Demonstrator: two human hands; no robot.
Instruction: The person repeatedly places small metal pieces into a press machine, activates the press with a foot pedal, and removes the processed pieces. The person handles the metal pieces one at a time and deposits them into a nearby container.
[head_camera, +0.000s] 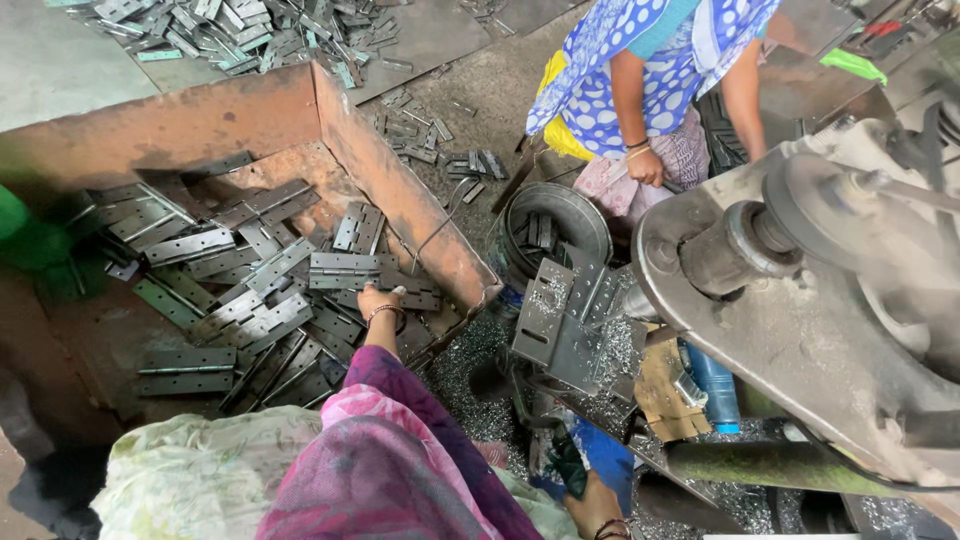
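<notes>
A large rusty metal bin (400, 190) at the left holds several grey steel hinges (225, 310) in a loose heap. My left hand (380, 302), with a bangle on the wrist and a purple and pink sleeve behind it, reaches into the bin. Its fingers close on the edge of one flat hinge (345, 270) lying on top of the heap. My right hand (600, 510) shows only partly at the bottom edge, next to a dark object (568, 465). Whether it grips that object is hidden.
A heavy grey press machine (800, 300) with a round wheel fills the right side, with metal shavings (480, 390) under it. A round tub (565, 215) holds a few hinges. Another person in blue dotted cloth (640, 70) stands beyond it. More hinges (250, 30) lie piled at the top.
</notes>
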